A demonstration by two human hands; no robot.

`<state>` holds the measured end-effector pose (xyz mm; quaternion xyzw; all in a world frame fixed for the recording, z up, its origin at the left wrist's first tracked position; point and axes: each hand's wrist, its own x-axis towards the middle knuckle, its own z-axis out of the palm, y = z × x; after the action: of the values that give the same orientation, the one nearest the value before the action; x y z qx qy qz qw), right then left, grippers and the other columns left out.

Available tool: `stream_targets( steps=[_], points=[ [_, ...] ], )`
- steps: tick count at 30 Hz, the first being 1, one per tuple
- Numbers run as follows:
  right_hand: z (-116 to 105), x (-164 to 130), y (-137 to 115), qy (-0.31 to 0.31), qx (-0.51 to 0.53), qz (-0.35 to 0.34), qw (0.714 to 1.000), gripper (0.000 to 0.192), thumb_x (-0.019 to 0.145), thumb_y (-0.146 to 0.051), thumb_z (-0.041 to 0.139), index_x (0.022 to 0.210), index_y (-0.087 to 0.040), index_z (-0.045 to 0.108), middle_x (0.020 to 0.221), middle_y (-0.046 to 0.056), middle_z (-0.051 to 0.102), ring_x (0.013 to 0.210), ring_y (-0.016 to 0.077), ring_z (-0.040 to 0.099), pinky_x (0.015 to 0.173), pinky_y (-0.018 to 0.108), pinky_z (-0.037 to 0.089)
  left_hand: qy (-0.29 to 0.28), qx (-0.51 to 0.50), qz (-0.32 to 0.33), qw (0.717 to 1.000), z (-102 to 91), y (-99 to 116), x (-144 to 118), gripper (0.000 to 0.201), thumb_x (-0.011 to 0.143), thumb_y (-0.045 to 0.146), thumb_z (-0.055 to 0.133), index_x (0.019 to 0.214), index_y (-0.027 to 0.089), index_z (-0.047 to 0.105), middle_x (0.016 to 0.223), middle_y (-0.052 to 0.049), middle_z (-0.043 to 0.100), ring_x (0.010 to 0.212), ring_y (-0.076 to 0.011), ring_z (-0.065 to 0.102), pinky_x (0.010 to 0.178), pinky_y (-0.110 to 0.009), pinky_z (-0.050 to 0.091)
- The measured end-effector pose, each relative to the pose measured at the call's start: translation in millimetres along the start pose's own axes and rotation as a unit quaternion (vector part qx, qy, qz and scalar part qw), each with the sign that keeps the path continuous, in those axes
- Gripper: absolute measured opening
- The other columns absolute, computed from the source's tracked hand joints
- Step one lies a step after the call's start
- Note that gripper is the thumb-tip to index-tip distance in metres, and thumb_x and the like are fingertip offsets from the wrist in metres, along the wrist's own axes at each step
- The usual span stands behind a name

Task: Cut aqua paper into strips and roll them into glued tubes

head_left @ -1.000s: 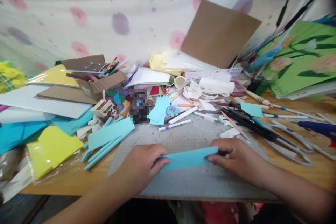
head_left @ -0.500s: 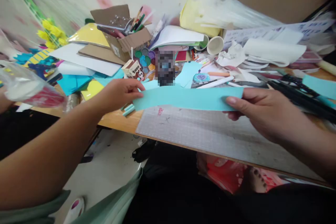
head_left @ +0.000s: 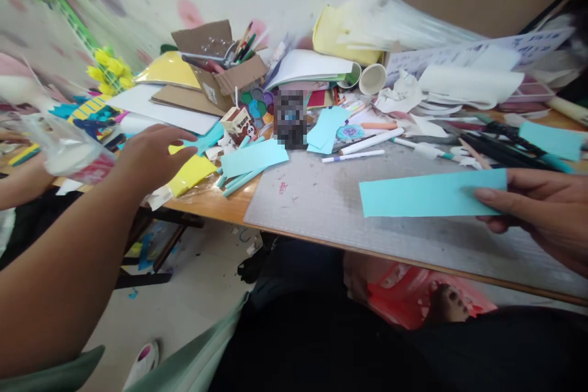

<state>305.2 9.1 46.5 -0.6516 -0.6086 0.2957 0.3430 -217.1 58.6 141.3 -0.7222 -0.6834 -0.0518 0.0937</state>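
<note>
Light blue paper strip (head_left: 420, 195) is up over the grey mat (head_left: 316, 211), one end pinched between the thumb and fingers of the right hand (head_left: 539, 205). The left hand (head_left: 149, 154) has its fingers loosely spread, near the yellow sheet (head_left: 193, 177) (can't tell if they touch). Between the hands, another blue piece (head_left: 254, 157) lies across some blue tubes (head_left: 245, 182). Further back there's a paper cup (head_left: 373, 80).

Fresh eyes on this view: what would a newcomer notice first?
A newcomer would likely notice the light-blue paper strip, pinched in the right hand above the gray mat. Next comes the left hand, apparently empty, near the yellow sheet; behind, pens stick out of an open cardboard box.
</note>
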Motion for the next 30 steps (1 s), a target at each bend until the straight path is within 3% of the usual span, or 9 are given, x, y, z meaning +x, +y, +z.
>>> stream_targets(
  steps=[2,4,8,13,17,19,21,25,30],
  points=[
    [-5,-9,-13,-0.058,-0.019,0.005,0.998,0.05,0.075,-0.07,0.062,0.058,-0.023,0.062,0.053,0.001,0.058,0.052,0.0134,0.052,0.052,0.029,0.039,0.015,-0.011,-0.006,1.0,-6.4,8,-8,0.041,0.091,0.044,0.038,0.108,0.012,0.059,0.108,0.002,0.058,0.105,-0.0247,0.05,0.097,-0.043,0.03],
    [-8,-20,-23,-0.065,-0.035,0.0,0.997,0.057,0.075,-0.075,0.057,0.055,-0.021,0.058,0.052,0.0,0.056,0.051,0.0138,0.05,0.052,0.029,0.038,0.026,-0.039,0.018,0.999,-8.7,29,-13,0.035,0.092,0.039,0.042,0.108,0.014,0.059,0.111,0.0,0.059,0.107,-0.0253,0.051,0.098,-0.042,0.033],
    [-11,-35,-30,-0.031,-0.026,-0.009,0.999,0.051,0.079,-0.069,0.058,0.06,-0.021,0.06,0.057,0.0,0.056,0.055,0.0146,0.048,0.053,0.029,0.035,0.018,-0.134,0.134,0.982,-2.6,101,-10,0.03,0.094,0.035,0.045,0.11,0.013,0.059,0.118,-0.008,0.059,0.116,-0.0293,0.051,0.101,-0.044,0.035],
    [-8,-31,-26,-0.018,0.041,0.0,0.999,0.043,0.079,-0.061,0.063,0.064,-0.021,0.058,0.06,-0.002,0.054,0.056,0.0139,0.05,0.055,0.027,0.041,-0.127,-0.285,0.289,0.905,16.2,198,3,0.039,0.089,0.042,0.055,0.122,0.021,0.055,0.115,-0.005,0.067,0.098,-0.0203,0.065,0.086,-0.033,0.05],
    [5,-15,-16,-0.045,0.147,0.049,0.987,0.036,0.083,-0.048,0.064,0.105,-0.02,0.06,0.07,-0.002,0.058,0.058,0.0142,0.055,0.052,0.027,0.048,-0.244,-0.342,0.336,0.843,38.7,251,16,0.045,0.085,0.03,0.064,0.128,0.023,0.051,0.098,-0.001,0.071,0.077,-0.0151,0.067,0.065,-0.024,0.052],
    [10,-7,-10,-0.051,0.158,0.061,0.984,0.049,0.086,-0.043,0.06,0.128,-0.02,0.048,0.067,-0.004,0.054,0.056,0.014,0.054,0.049,0.026,0.048,-0.271,-0.342,0.341,0.832,50.3,263,23,0.037,0.086,0.021,0.059,0.122,0.024,0.054,0.081,0.003,0.069,0.067,-0.0137,0.065,0.059,-0.022,0.048],
    [13,-3,-6,-0.059,0.159,0.055,0.984,0.056,0.084,-0.037,0.063,0.135,-0.022,0.043,0.071,-0.004,0.054,0.061,0.0141,0.057,0.054,0.026,0.05,-0.288,-0.334,0.346,0.828,60.4,266,31,0.031,0.086,0.017,0.055,0.116,0.024,0.058,0.072,0.006,0.066,0.063,-0.0134,0.062,0.056,-0.022,0.044],
    [15,-2,-3,-0.117,0.085,-0.028,0.989,0.04,0.075,-0.027,0.072,0.114,-0.024,0.061,0.1,0.005,0.061,0.082,0.017,0.062,0.069,0.029,0.055,-0.3,-0.325,0.362,0.821,73.7,255,42,0.026,0.088,0.02,0.051,0.112,0.026,0.06,0.089,0.002,0.068,0.078,-0.0163,0.064,0.065,-0.025,0.044],
    [20,-8,-5,-0.142,-0.032,-0.13,0.981,0.041,0.078,-0.014,0.065,0.118,-0.024,0.063,0.102,0.005,0.059,0.073,0.013,0.06,0.064,0.026,0.054,-0.291,-0.33,0.387,0.81,83.7,239,47,0.02,0.094,0.024,0.045,0.109,0.026,0.058,0.098,0.001,0.067,0.087,-0.0176,0.062,0.074,-0.028,0.043]
  ],
)
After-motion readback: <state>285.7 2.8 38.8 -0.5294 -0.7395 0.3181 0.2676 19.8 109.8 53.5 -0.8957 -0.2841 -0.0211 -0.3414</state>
